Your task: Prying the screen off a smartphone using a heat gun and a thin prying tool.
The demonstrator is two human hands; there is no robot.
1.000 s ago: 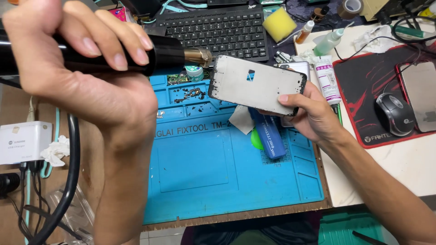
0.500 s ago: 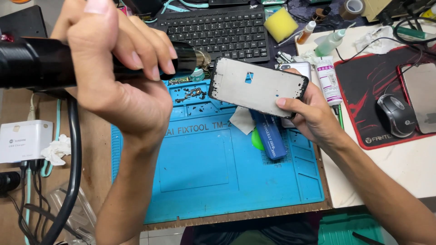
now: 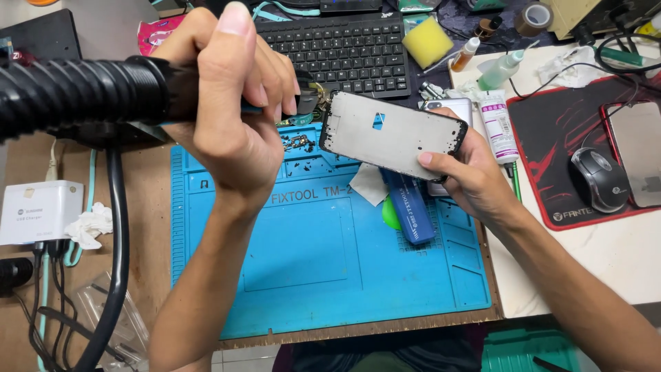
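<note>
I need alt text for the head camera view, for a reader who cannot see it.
The left hand grips a black hot-air tool aimed at a grey phone frame, which the right hand holds above a blue repair mat. A black keyboard lies behind.

Matt grey metal phone frame (image 3: 392,134), ribbed black plastic hose (image 3: 76,93), smooth blue rubbery mat (image 3: 323,255)

Open room: bare stretch of blue mat (image 3: 323,275) below and between both hands, wide enough for a hand to pass. Left hand (image 3: 227,110) and its black hose (image 3: 76,89) block the upper left. Between the hands: screws (image 3: 297,143) on the mat. Under right hand (image 3: 468,176): blue tool (image 3: 411,210), white cloth (image 3: 368,184). Beyond: keyboard (image 3: 344,48), bottles (image 3: 497,127). Right: mouse (image 3: 599,179).
</note>
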